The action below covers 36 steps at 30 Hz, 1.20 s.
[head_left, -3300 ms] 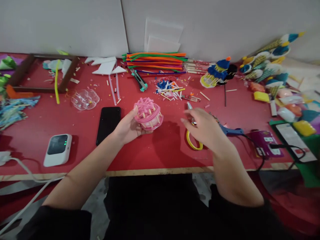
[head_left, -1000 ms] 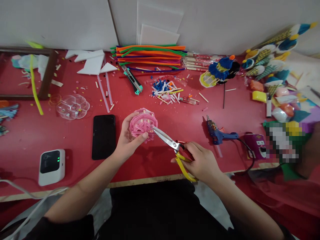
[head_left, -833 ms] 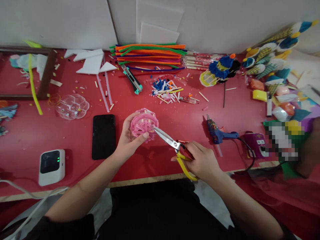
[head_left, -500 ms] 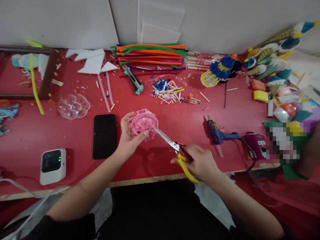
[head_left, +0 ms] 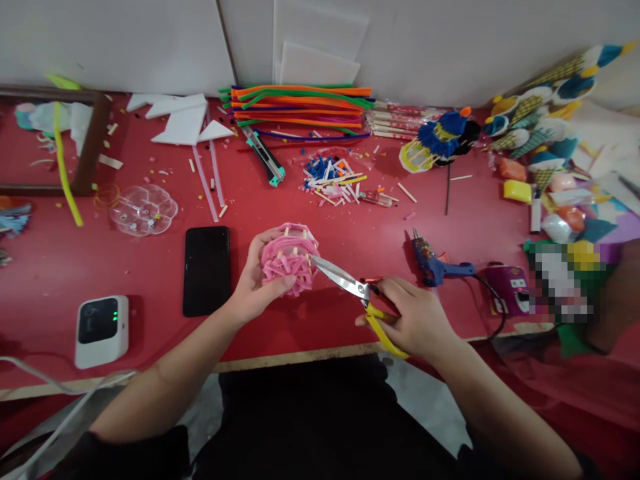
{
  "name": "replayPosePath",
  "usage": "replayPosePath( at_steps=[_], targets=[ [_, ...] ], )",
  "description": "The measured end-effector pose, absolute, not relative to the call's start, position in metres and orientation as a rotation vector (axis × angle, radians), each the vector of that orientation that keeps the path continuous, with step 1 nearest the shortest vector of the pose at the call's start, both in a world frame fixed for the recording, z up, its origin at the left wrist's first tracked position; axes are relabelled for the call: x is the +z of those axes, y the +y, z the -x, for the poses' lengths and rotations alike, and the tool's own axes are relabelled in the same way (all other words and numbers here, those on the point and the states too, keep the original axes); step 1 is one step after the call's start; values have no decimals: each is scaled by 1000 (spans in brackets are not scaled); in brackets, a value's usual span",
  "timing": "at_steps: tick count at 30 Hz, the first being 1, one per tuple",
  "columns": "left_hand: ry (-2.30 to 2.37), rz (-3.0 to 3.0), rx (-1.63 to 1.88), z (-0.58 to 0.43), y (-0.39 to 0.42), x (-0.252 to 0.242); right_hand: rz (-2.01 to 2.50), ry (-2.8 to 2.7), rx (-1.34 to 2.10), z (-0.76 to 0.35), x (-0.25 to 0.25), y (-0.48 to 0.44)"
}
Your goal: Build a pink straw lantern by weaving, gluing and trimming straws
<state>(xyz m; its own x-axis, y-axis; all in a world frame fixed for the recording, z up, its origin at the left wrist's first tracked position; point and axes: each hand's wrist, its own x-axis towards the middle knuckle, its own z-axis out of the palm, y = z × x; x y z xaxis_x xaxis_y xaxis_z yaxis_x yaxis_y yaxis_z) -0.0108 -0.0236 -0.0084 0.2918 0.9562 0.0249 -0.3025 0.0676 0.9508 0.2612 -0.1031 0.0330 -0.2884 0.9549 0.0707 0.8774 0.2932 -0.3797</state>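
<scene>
My left hand [head_left: 253, 283] grips a small pink woven basket [head_left: 289, 259] made of pink strips and pale sticks, held just above the red table [head_left: 320, 220]. My right hand [head_left: 415, 319] is closed round the yellow handles of a pair of scissors [head_left: 357, 293]. The steel blades point left and their tips touch the basket's right side. The blades look nearly closed.
A black phone [head_left: 207, 269] lies left of the basket, a white device [head_left: 101, 330] farther left. A blue glue gun [head_left: 435, 265] with cable sits right. Behind are cut stick scraps [head_left: 335, 181], a utility knife [head_left: 264, 157], pipe cleaners [head_left: 300, 110], a clear tray [head_left: 143, 210] and finished craft figures [head_left: 540, 133].
My right hand picked up the scissors from the table and brought the blades to the basket. My left hand has turned the basket a little; the blade tips stay at its right side.
</scene>
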Motion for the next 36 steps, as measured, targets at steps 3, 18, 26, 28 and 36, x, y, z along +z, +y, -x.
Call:
replayPosePath(
  at_steps=[3, 18, 26, 28, 36],
  targets=[
    [777, -1077, 1069, 11, -25, -5, 1665, -2306, 423, -265, 34, -102],
    [703, -1293, 1024, 15, -21, -16, 1570, -2330, 287, -268, 29, -98],
    [684, -1457, 1141, 13, -20, -25, 1572, -2300, 243, -263, 27, -99],
    [702, -1452, 1184, 13, -20, -27, 1605, -2264, 292, -260, 27, -99],
    [839, -1175, 1101, 11, -22, -20, 1639, -2207, 344, -255, 23, -102]
  ],
)
